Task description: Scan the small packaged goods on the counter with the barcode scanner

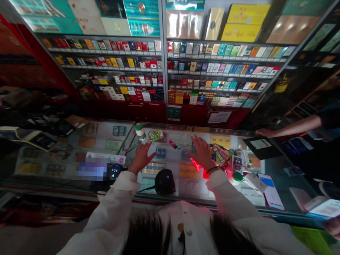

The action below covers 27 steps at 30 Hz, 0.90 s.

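Observation:
My left hand [142,156] reaches over the glass counter with its fingers stretched and thumb apart, holding nothing. Beyond its fingertips stand a white bottle with a green cap [140,132] and a green packet [155,135]. My right hand [202,152] is spread open at the near side of a pile of colourful packets [220,154]; whether it touches them I cannot tell. Red light falls under its wrist. Two small packs, pink and green [174,144], lie between my hands. A black scanner-like device [165,182] sits on the glass near my body.
Right of the pile lie a white box [255,183] and a phone [271,191]. Another person's hand [264,133] rests by a black board [262,148] at the right. A payment device [115,171] stands left. Shelves of cigarette packs [219,69] fill the background.

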Each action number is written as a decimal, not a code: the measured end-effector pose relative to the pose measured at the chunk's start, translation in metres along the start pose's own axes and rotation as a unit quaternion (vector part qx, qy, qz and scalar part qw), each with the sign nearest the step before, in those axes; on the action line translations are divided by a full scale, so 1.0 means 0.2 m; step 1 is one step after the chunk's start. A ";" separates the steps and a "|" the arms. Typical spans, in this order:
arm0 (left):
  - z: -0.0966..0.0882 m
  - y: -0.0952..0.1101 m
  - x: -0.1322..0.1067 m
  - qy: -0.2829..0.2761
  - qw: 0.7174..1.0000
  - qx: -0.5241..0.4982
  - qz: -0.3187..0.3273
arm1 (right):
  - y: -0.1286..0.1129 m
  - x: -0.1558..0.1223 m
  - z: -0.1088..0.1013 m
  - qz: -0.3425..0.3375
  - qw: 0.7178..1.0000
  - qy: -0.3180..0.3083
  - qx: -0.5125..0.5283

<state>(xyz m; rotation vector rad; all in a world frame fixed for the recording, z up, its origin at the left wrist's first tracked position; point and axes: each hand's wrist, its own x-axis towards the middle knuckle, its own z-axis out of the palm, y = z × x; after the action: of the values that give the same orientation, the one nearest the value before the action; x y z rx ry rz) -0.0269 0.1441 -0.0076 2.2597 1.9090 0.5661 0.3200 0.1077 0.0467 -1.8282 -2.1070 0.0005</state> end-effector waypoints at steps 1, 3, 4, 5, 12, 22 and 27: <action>-0.01 -0.03 0.01 0.006 1.000 0.007 -0.013 | -0.06 0.04 0.03 -0.016 1.000 -0.020 0.005; -0.04 -0.10 0.03 0.024 0.999 0.011 -0.024 | -0.18 0.13 0.09 -0.046 0.997 -0.059 0.018; -0.06 -0.14 0.04 0.033 0.999 0.012 -0.026 | -0.24 0.18 0.11 -0.060 0.995 -0.076 0.025; -0.08 -0.17 0.06 0.040 0.999 0.011 -0.026 | -0.29 0.22 0.14 -0.073 0.993 -0.089 0.031; -0.21 -0.35 0.21 0.048 0.998 -0.002 -0.039 | -0.63 0.46 0.33 -0.143 0.981 -0.114 0.059; -0.28 -0.48 0.45 -0.012 1.000 0.015 -0.018 | -0.89 0.64 0.54 -0.167 0.973 -0.145 0.064; -0.30 -0.47 0.56 -0.033 0.999 0.023 -0.007 | -0.93 0.71 0.60 -0.152 0.974 -0.152 0.065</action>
<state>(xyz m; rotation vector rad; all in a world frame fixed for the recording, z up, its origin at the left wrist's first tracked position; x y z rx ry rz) -0.1215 0.2631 0.0389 2.2612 1.9243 0.4426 0.0953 0.2405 0.0124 -1.4902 -2.5114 0.3542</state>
